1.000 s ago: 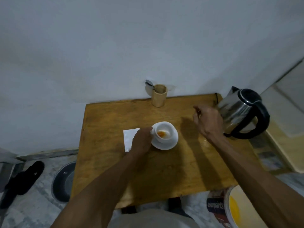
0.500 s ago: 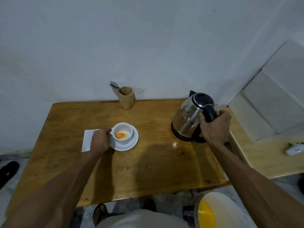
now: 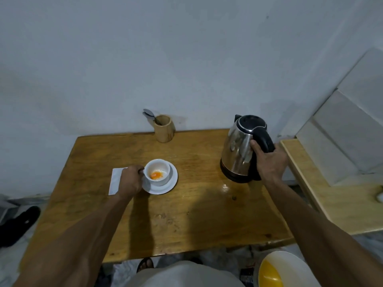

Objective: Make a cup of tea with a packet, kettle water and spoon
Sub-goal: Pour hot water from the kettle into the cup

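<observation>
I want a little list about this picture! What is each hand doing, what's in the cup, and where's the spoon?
left hand: holds the white cup at its handle side
right hand: wrapped around the black handle of the kettle
kettle: steel, upright, at the table's right side, lid shut
cup: sits on a white saucer, orange powder at the bottom, no water yet
spoon: stands in the wooden holder by the wall
packet: white, flat on the table, partly under the left hand

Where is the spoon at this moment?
In the head view, the spoon stands in the wooden holder at the far edge of the table, against the wall, behind the cup and left of the kettle.
</observation>
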